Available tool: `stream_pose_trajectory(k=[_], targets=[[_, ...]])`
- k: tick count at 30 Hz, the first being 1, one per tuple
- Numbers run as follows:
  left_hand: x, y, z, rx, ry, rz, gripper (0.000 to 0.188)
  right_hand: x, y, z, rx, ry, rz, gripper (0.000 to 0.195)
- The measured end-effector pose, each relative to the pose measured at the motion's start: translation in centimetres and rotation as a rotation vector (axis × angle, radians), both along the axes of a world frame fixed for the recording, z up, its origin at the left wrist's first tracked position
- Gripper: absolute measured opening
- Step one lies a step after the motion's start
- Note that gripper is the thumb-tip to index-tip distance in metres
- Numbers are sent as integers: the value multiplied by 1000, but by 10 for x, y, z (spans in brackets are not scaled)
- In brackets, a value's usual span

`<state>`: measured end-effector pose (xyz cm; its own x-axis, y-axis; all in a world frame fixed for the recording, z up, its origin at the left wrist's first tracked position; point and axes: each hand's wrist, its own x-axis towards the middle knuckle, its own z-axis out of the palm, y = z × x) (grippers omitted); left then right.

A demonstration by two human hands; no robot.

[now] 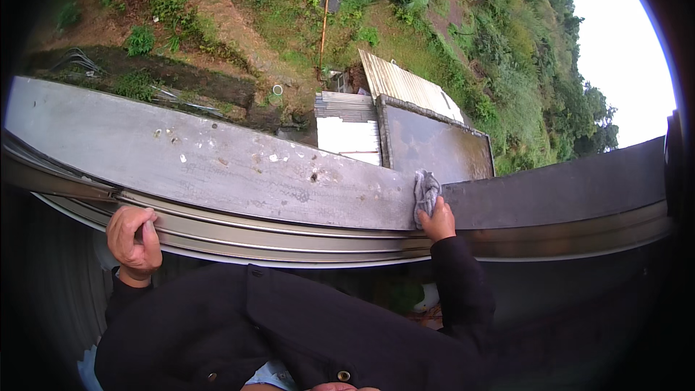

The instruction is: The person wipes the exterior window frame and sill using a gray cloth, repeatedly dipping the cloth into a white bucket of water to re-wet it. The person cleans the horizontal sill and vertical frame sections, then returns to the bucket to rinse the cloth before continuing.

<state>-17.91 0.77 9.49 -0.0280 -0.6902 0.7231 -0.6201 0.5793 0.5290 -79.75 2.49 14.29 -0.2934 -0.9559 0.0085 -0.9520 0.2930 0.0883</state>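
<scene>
My right hand (438, 221) is closed on a crumpled grey cloth (426, 195), which lies against the outer window ledge (347, 187) where the pale surface meets a darker stretch. At the left, my left hand (134, 236) is raised over the metal window track (271, 232) with its fingers curled; whether it grips the frame or anything small cannot be told. Whitish flakes and dark spots dot the grey ledge between the two hands.
Beyond the ledge the ground drops away to a flat wet roof (434, 144), corrugated roof sheets (407, 84) and a green slope (467, 60). The sliding track runs along the near edge. A dark window part (673, 168) stands at the far right.
</scene>
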Motion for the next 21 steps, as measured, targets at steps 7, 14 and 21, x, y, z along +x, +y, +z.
stream_pose_trajectory(k=[7, 14, 21], targets=[[1, 1, 1, 3, -20, -11, 19, 150, -51, 10, 72, -290, 356, 37], [2, 1, 0, -22, -18, -14, 18, 285, -173, -33, -145, -845, 533, 41], [5, -2, 2, -31, -4, -35, 21, 263, -255, 27, -172, -843, 570, 38]])
